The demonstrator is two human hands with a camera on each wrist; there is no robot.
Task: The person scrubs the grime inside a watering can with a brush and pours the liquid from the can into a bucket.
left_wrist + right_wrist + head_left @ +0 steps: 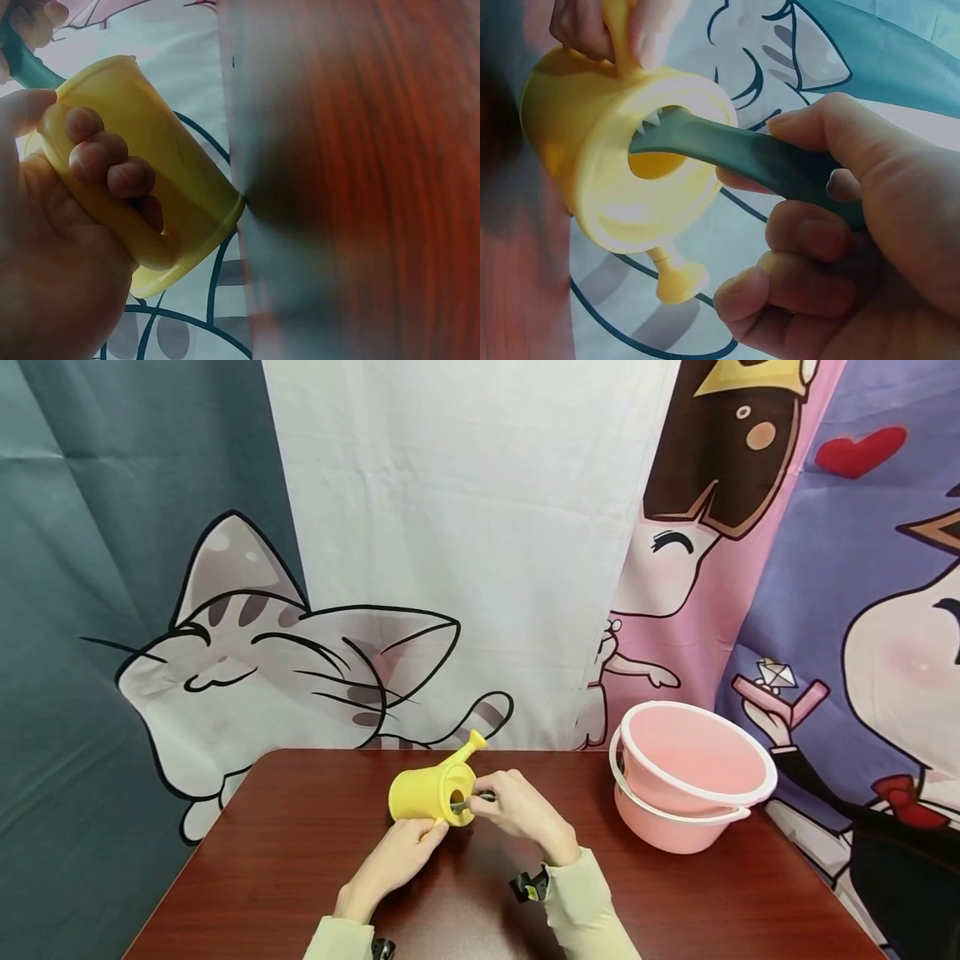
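A yellow watering can (420, 793) is tilted on its side over the table, its top opening turned toward the right hand. My left hand (397, 858) grips the can's handle (112, 217), fingers curled through the loop. The spout (679, 279) points away from that handle. Between thumb and fingers, my right hand (517, 814) holds a dark green brush (735, 150) by its handle. A few pale bristles show at the can's opening; the rest of the brush head is hidden inside. Whether the can touches the tabletop I cannot tell.
Two pink basins (652, 831) with white rims, one set in the other at a tilt, stand at the table's right rear. The reddish-brown table (300, 852) backs onto a hanging printed cloth (480, 527) with cartoon figures.
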